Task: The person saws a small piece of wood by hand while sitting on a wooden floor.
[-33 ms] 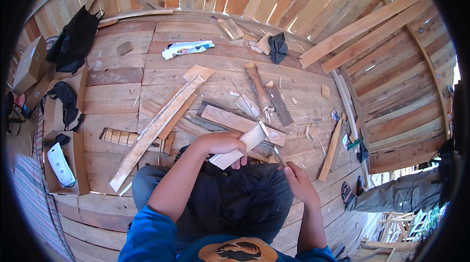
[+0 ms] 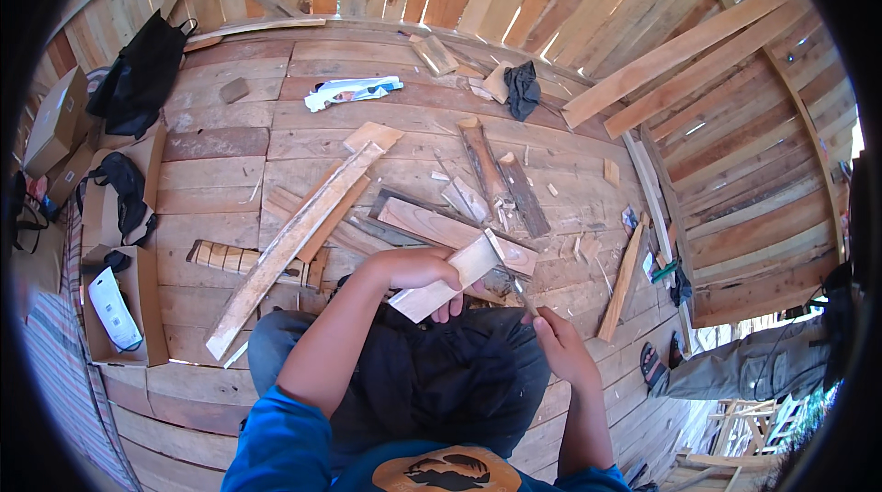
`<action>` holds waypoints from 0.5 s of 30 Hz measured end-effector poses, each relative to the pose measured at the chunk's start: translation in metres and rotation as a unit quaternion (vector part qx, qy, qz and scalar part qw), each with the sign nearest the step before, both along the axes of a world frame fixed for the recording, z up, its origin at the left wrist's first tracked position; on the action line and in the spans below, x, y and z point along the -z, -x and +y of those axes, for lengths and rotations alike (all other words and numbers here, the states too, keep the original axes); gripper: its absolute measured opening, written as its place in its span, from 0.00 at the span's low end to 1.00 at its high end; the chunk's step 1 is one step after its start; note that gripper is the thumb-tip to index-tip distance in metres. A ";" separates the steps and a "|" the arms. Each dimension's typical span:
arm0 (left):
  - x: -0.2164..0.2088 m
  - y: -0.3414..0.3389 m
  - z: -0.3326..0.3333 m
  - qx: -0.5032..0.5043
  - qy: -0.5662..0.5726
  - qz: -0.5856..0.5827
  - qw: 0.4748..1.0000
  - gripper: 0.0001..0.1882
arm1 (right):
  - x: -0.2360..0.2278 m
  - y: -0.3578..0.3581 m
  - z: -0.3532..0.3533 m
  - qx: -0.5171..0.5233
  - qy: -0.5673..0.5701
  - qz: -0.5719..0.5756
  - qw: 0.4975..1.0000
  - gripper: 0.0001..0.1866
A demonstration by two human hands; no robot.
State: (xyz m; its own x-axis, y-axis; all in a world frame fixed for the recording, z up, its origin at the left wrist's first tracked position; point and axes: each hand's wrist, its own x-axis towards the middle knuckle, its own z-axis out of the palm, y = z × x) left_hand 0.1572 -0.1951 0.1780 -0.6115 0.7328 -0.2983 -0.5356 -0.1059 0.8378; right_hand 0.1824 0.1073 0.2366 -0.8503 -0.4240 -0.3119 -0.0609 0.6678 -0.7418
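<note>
My left hand [image 2: 432, 273] is closed around a short, pale wood block [image 2: 447, 282], held at a slant above my lap. My right hand [image 2: 559, 338] grips a slim knife [image 2: 520, 288]. Its narrow metal blade points up and left, to the block's far right end; whether it touches the wood cannot be made out. Much of the handle is hidden in my fingers. Just beyond the block, a reddish board [image 2: 441, 227] lies on the plank floor.
A long board [image 2: 294, 248] lies across other pieces at the left. Farther out are a bark-edged stick [image 2: 483, 161], a white-blue plastic wrapper [image 2: 354, 92] and wood chips. Cardboard boxes [image 2: 152, 308] line the left side. At the right stands another person's leg [image 2: 744, 373], near leaning planks [image 2: 680, 56].
The wood block has shifted very slightly left and down. The knife blade has turned a little at the block's end. Both hands keep their hold.
</note>
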 end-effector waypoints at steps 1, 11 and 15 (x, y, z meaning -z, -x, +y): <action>-0.003 -0.002 -0.003 0.014 -0.030 0.001 0.999 0.23 | 0.000 -0.003 0.003 0.002 0.021 -0.028 0.999 0.17; 0.010 -0.008 0.000 0.054 -0.227 -0.127 0.964 0.34 | -0.008 -0.011 0.008 0.014 0.184 -0.190 0.964 0.14; 0.008 -0.010 -0.002 0.049 -0.254 -0.117 0.959 0.32 | -0.006 -0.010 0.010 -0.016 0.133 -0.084 0.987 0.21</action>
